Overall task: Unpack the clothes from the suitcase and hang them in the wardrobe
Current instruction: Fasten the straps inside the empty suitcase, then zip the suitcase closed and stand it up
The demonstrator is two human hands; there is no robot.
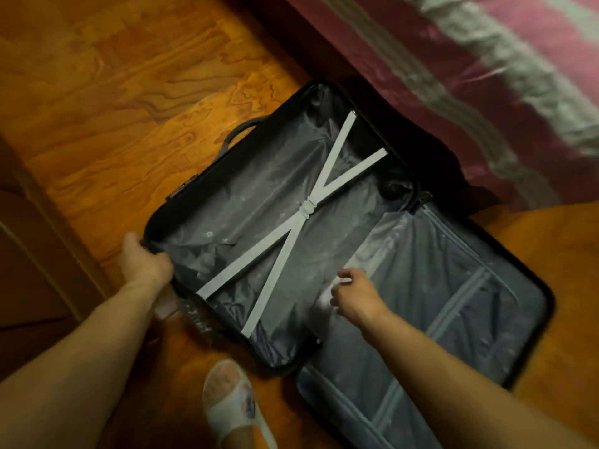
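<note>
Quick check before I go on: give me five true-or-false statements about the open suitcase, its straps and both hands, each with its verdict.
1. The black hard-shell suitcase lies open on the wooden floor. True.
2. The white elastic cross straps are unclipped and hang loose. False: they are joined at the centre buckle.
3. The left hand grips the suitcase rim. True.
4. The right hand holds a coat hanger. False: it pinches the thin translucent divider sheet near the hinge.
5. The suitcase rests on the bed. False: the red patterned bedspread is beside it.
</note>
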